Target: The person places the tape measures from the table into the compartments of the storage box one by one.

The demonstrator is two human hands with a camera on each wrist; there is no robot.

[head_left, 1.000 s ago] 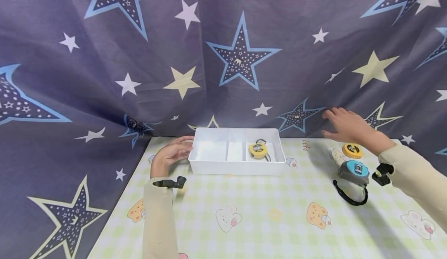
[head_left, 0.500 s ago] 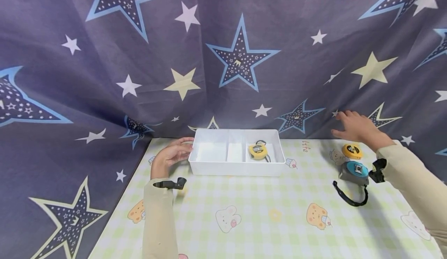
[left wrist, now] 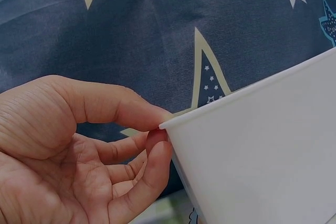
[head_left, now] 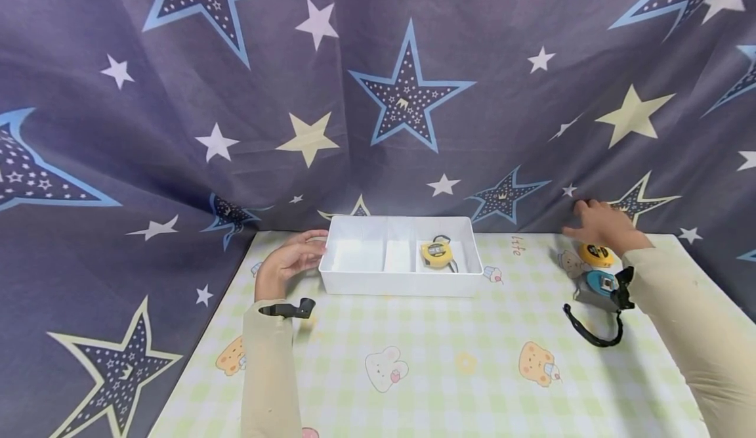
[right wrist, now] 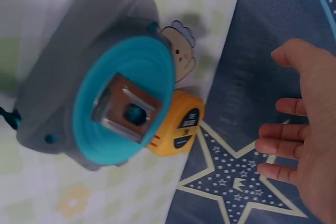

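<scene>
My left hand (head_left: 293,259) stays at the left end of a white divided tray (head_left: 401,287). In the left wrist view, the thumb and forefinger of this hand (left wrist: 79,145) pinch the tray's corner (left wrist: 252,145). A yellow tape measure (head_left: 436,254) lies in the tray's right compartment. My right hand (head_left: 599,224) hovers with its fingers spread just above a second yellow tape measure (head_left: 595,255) at the table's far right. In the right wrist view, that hand (right wrist: 310,129) touches nothing. A grey and teal tape measure (head_left: 598,285) with a black strap (head_left: 590,334) lies in front of the yellow one (right wrist: 178,127).
A green checked cloth with cartoon animals (head_left: 413,359) covers the table. A dark blue curtain with stars (head_left: 378,96) hangs close behind it and drapes down the left side. The tray's left and middle compartments hold nothing.
My right hand has drifted right and lower, from beside the curtain to above the yellow tape measure on the table. The left hand and tray have not moved.
</scene>
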